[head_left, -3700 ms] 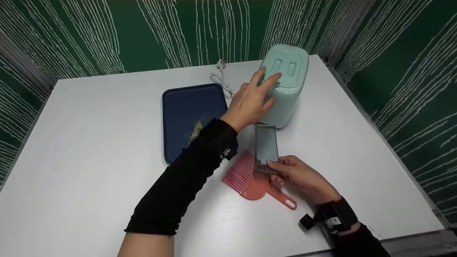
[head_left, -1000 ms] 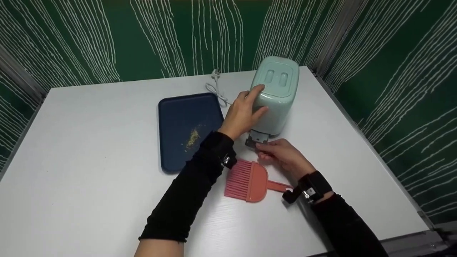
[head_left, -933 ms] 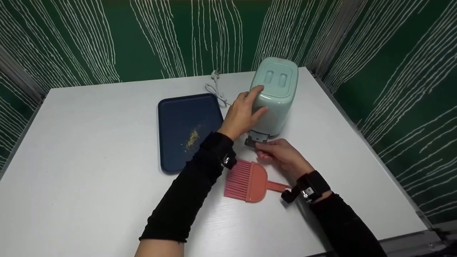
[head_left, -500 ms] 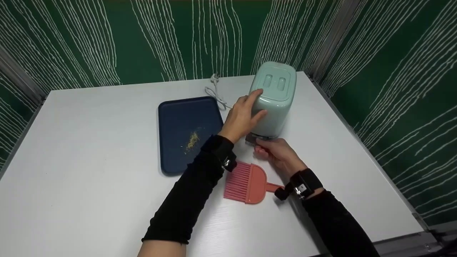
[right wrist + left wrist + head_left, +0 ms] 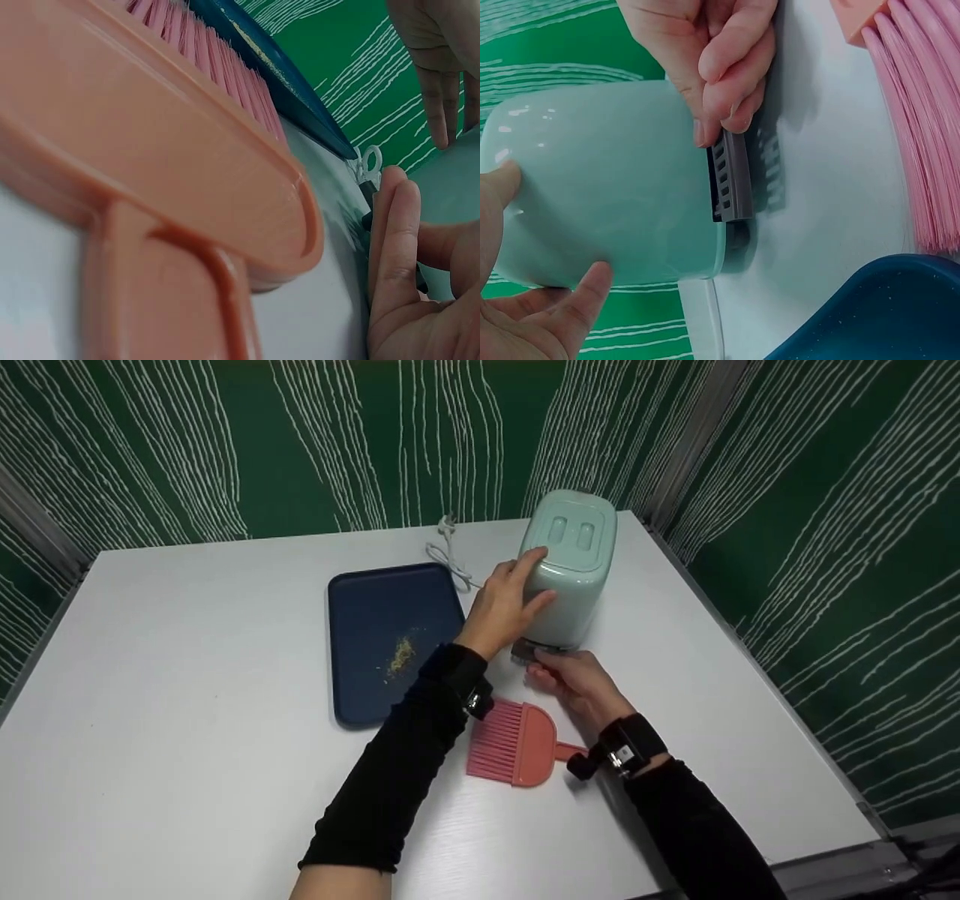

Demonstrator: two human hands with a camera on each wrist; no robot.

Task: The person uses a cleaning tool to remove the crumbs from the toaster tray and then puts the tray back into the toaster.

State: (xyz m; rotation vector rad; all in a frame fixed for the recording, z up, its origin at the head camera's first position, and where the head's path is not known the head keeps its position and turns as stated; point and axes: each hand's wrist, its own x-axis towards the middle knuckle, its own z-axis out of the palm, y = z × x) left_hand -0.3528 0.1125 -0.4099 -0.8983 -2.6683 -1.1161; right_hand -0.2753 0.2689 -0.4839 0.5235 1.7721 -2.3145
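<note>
A mint-green toaster (image 5: 568,604) stands upright on the white table. My left hand (image 5: 499,611) rests spread against its near-left side and top edge, the fingers mostly straight. At the toaster's foot the dark grey slotted handle of a crumb tray (image 5: 733,176) juts out slightly; the rest of the tray is hidden inside. My right hand (image 5: 581,682) pinches the end of that handle between thumb and fingers, as the left wrist view shows. Just below the right hand lies an orange brush (image 5: 537,746) with pink bristles, part of its handle hidden by the wrist camera.
Left of the toaster lies a dark blue tray (image 5: 375,600) bearing a small pile of yellowish crumbs (image 5: 403,655). A white cord with a plug (image 5: 447,526) lies behind it. Green walls with white streaks enclose the table's back and right side.
The crumb tray has slid from well outside the toaster to nearly flush, with my right hand following it inward. The brush has turned since the oldest frame. My left hand stays at the toaster.
</note>
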